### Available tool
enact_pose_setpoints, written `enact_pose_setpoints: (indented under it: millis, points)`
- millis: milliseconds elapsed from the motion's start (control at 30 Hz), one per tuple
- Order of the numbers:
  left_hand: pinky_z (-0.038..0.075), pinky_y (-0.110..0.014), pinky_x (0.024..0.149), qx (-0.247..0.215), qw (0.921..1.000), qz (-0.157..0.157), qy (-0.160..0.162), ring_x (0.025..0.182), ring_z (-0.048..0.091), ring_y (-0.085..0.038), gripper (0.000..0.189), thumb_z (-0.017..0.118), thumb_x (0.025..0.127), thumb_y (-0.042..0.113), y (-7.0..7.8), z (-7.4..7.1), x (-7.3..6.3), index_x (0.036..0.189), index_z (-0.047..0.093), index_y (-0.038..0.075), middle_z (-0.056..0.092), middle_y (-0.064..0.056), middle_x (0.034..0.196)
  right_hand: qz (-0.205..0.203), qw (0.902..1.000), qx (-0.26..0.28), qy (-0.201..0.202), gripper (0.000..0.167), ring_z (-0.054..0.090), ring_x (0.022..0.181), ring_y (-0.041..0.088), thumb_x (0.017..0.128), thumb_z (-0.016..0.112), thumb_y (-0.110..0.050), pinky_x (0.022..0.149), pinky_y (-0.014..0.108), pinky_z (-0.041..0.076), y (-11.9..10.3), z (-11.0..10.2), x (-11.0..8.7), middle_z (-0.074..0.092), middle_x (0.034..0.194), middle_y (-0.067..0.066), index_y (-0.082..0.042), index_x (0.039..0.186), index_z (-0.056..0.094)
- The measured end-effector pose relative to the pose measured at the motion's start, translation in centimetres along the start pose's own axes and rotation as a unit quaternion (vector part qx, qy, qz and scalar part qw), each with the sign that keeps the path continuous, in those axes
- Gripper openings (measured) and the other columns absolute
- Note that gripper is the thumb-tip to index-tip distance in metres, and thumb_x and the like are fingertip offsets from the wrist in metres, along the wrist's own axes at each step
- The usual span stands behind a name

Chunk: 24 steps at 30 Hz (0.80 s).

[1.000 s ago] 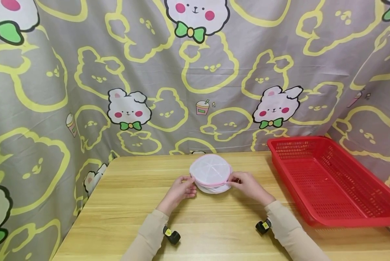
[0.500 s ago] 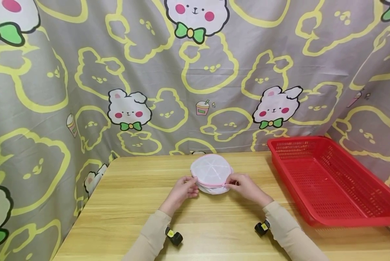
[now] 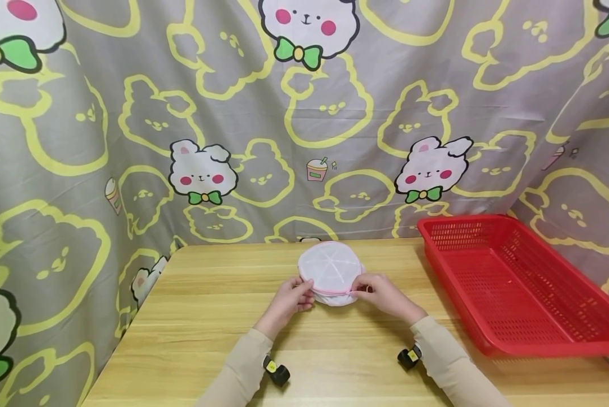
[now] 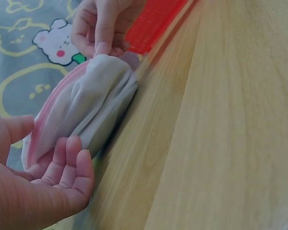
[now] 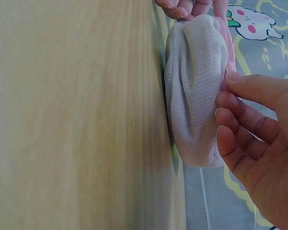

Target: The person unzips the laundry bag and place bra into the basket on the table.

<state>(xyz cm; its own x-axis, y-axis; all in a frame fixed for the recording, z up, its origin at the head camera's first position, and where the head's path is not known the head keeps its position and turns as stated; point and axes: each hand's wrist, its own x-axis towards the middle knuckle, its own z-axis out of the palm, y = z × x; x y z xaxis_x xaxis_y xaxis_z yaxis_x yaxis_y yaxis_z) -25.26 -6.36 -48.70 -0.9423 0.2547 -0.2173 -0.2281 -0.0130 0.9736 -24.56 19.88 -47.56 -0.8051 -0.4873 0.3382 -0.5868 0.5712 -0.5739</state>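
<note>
Mesh bag [image 3: 331, 264], round, whitish with pink trim, sits on the wooden table [image 3: 202, 322], close to its 12 o'clock edge. Pale spoke lines cross its top face; mesh side sags in folds underneath.

Left hand [image 3: 288, 298] at bag's 8 o'clock: grips the edge, thumb on the pink trim, index mostly hidden behind it. Other three fingers bent in toward the folded side, palm facing the wrist camera. Contact of those three with the mesh: can't tell.

Right hand [image 3: 384, 294] at bag's 4 o'clock: thumb and index pinch the trim, other fingers curled, tips by the mesh. Can't tell if a zip pull is in the pinch.

Forearms in beige sleeves [image 3: 240, 362] angle in from 7 and 5 o'clock, hands turned inward toward each other. Black wrist camera [image 3: 277, 372] strapped on left, second one on right.

Red basket [image 3: 564, 347], slotted walls, at 3 o'clock of bag, well apart. Grey bunny-print curtain [image 3: 263, 121] behind, 12 o'clock.
</note>
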Motion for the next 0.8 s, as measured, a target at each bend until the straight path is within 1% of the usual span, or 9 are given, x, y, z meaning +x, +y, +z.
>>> enact_pose_setpoints:
  millis: [100,233,400,500,633,733,800]
  points:
    - [0.055,-0.024,0.067,0.001,1.0,0.002,-0.001,0.072,0.06,-0.012,0.025,0.057,0.098,0.024,-0.13,-0.04,0.03,0.105,0.05,0.001,0.06,-0.004,0.083,0.006,1.0,-0.002,-0.002,0.008,0.052,0.074,0.0,0.086,0.073,-0.015,0.068,0.028,0.053,-0.03,0.04,0.0,0.063,0.079,-0.01,-0.019,0.083,0.066]
    - [0.054,-0.022,0.066,-0.002,1.0,0.005,0.0,0.072,0.06,-0.011,0.022,0.057,0.098,0.019,-0.23,-0.06,0.08,0.106,0.05,-0.001,0.059,-0.003,0.082,0.012,0.9999,-0.003,-0.009,0.006,0.052,0.074,0.0,0.087,0.072,-0.017,0.068,0.027,0.052,-0.04,0.06,0.0,0.063,0.079,-0.01,-0.019,0.084,0.067]
    - [0.053,-0.021,0.066,-0.011,0.9999,0.004,0.005,0.073,0.06,-0.01,0.019,0.056,0.098,0.015,-0.12,-0.03,0.04,0.106,0.05,-0.001,0.059,-0.003,0.081,0.005,1.0,0.001,0.001,0.006,0.052,0.075,-0.001,0.087,0.072,-0.017,0.067,0.024,0.051,-0.07,0.11,-0.06,0.064,0.08,-0.009,-0.017,0.084,0.067]
    - [0.052,-0.022,0.066,-0.014,0.9999,0.004,0.006,0.074,0.059,-0.01,0.017,0.055,0.098,0.014,-0.1,-0.02,0.04,0.106,0.05,-0.001,0.059,-0.002,0.081,0.008,0.9999,0.008,0.008,0.007,0.053,0.075,-0.001,0.087,0.072,-0.015,0.067,0.022,0.05,-0.16,0.08,-0.12,0.065,0.079,-0.008,-0.017,0.083,0.066]
    - [0.052,-0.021,0.066,-0.015,0.9999,0.008,0.003,0.073,0.059,-0.01,0.015,0.055,0.097,0.012,-0.29,0.03,0.13,0.104,0.051,-0.001,0.058,-0.002,0.081,0.031,0.9993,0.019,0.01,0.008,0.053,0.073,-0.001,0.087,0.072,-0.016,0.067,0.019,0.049,-0.14,0.02,-0.15,0.065,0.078,-0.009,-0.018,0.082,0.066]
    - [0.052,-0.019,0.065,-0.022,0.9995,0.022,-0.004,0.071,0.059,-0.009,0.015,0.057,0.096,0.011,-0.48,0.0,0.05,0.101,0.051,-0.001,0.058,-0.001,0.079,0.046,0.9986,0.024,0.009,0.008,0.053,0.072,-0.001,0.088,0.071,-0.018,0.067,0.019,0.048,0.02,0.0,-0.13,0.064,0.077,-0.009,-0.018,0.082,0.066]
    - [0.053,-0.018,0.064,-0.029,0.9986,0.041,-0.015,0.07,0.059,-0.008,0.015,0.059,0.095,0.012,-0.54,-0.06,-0.13,0.099,0.052,-0.001,0.059,0.0,0.078,0.052,0.9981,0.032,0.009,0.008,0.052,0.073,0.0,0.088,0.071,-0.019,0.066,0.019,0.048,0.22,-0.02,-0.12,0.064,0.077,-0.008,-0.018,0.082,0.065]
